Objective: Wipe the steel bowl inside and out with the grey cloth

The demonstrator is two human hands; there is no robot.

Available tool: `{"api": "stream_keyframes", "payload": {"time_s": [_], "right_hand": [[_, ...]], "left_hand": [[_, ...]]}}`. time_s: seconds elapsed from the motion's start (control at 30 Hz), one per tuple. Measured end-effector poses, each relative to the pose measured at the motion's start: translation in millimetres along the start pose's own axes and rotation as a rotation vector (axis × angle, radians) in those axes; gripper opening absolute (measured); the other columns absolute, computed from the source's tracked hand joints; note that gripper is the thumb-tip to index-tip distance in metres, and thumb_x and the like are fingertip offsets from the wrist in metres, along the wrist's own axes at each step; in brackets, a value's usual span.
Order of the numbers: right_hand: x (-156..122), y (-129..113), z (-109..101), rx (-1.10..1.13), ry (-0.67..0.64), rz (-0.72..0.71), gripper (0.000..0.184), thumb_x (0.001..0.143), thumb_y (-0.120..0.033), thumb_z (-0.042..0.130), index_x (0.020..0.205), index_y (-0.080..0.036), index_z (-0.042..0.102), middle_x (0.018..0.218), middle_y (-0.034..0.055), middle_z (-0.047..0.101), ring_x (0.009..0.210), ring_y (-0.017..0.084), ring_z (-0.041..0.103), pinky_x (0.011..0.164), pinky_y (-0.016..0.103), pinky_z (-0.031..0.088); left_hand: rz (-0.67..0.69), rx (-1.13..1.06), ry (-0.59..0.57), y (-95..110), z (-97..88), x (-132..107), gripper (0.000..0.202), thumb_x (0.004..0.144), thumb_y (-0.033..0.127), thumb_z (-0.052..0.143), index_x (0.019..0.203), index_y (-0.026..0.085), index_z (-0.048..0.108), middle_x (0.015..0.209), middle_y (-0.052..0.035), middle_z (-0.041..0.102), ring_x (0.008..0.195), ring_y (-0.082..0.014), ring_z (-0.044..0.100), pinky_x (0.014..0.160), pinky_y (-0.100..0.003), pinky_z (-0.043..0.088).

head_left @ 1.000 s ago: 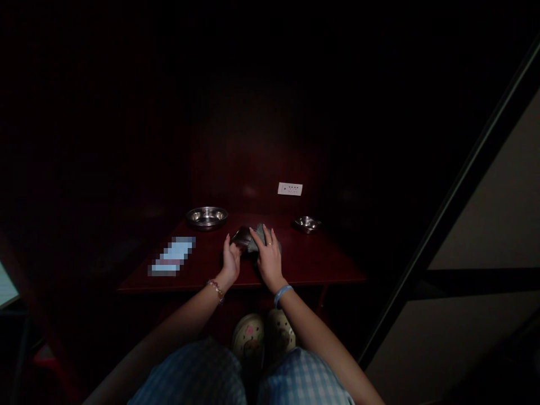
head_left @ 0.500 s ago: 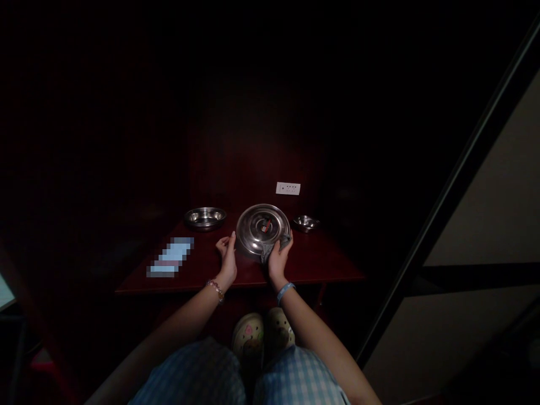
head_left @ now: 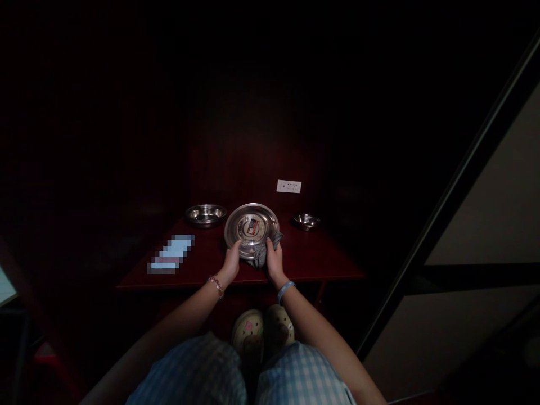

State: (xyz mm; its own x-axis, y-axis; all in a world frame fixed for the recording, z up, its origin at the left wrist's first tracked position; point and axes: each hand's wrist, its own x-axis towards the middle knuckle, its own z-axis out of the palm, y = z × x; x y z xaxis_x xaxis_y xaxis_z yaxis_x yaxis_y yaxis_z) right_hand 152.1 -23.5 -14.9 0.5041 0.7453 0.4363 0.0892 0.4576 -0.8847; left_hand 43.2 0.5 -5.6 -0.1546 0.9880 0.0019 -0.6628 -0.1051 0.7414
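A round shiny metal plate with a raised rim and a sticker at its centre is held up, tilted toward me, over the dark red table. My left hand grips its lower left edge, thumb on the inner face. At the lower right edge, my right hand is closed on the plate through a grey patterned cloth. The cloth bunches over the rim there and hangs below it. The plate's back is hidden.
Metal dishes sit at the table's back left, and a smaller metal bowl at the back right. A blurred-out phone-like object lies at left. A white socket panel is on the wall behind.
My left hand, apart from the plate before, has taken hold of its lower left edge. The plate has moved left and turned, showing its sticker more fully. My right hand and cloth shifted slightly left.
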Motion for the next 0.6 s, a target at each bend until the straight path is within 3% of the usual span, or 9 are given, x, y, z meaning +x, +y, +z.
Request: {"api": "stream_keyframes", "payload": {"time_s": [0.2,0.47,0.6], "right_hand": [[-0.7,1.7,-2.5,-0.028,0.013,0.081,0.042,0.078,-0.047,0.055,0.099,-0.013,0.066,0.102,0.0108,0.072,0.095,0.023,0.065,0.086,0.035,0.050],[-2.3,0.5,-4.0,-0.080,-0.027,0.068,0.041,0.080,-0.045,0.053,0.103,-0.013,0.064,0.109,0.0124,0.070,0.100,0.024,0.065,0.089,0.036,0.049],[-3.9,-5.1,-3.8,-0.072,0.036,0.046,0.045,0.080,-0.051,0.052,0.101,-0.012,0.064,0.105,0.0125,0.071,0.097,0.023,0.065,0.087,0.034,0.048]], "left_hand": [[-0.014,0.000,0.054,2.4,-0.6,0.6,0.009,0.069,0.017,0.062,0.076,0.014,0.066,0.077,-0.0048,0.070,0.080,-0.0183,0.066,0.085,-0.035,0.049],[-0.027,-0.005,0.066,3.7,-1.7,2.1,0.008,0.071,0.015,0.061,0.077,0.013,0.066,0.079,-0.0039,0.069,0.074,-0.0146,0.064,0.082,-0.031,0.049],[-0.034,0.034,0.064,1.2,-2.9,4.5,0.011,0.071,0.015,0.063,0.081,0.014,0.067,0.080,-0.0042,0.070,0.079,-0.0162,0.066,0.087,-0.033,0.048]]}}
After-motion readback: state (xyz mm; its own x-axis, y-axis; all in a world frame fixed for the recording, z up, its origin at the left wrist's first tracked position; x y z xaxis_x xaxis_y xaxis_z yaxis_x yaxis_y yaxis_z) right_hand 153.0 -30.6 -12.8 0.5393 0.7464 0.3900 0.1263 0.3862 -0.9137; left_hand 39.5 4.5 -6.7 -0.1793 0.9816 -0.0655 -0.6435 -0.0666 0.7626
